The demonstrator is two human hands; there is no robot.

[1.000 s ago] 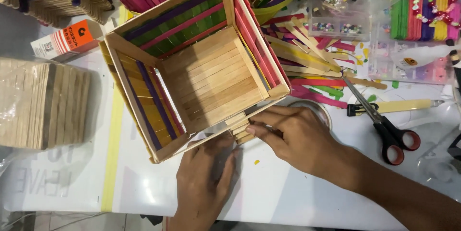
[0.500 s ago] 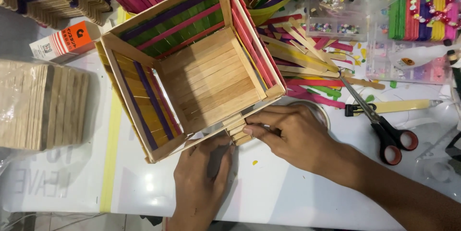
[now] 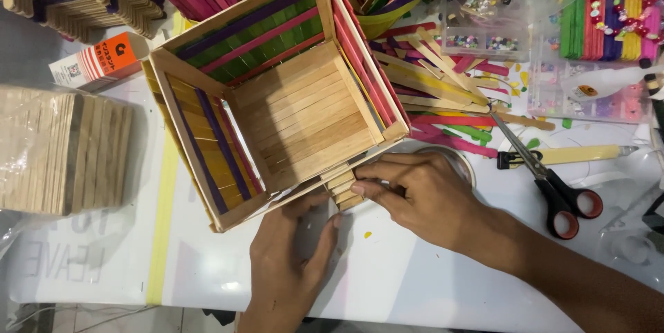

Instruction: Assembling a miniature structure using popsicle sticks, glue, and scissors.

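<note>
The stick box (image 3: 297,105) is matt bare and painted wood; the scissors (image 3: 546,181) have shiny metal blades and glossy plastic handles.

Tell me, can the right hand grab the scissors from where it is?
Probably yes: the scissors lie just beside the right hand on the table, with nothing between them.

One stick box (image 3: 277,98), one pair of scissors (image 3: 553,191), two hands (image 3: 422,198)

White table (image 3: 429,284) carries stick box (image 3: 297,118), scissors (image 3: 553,188).
</note>
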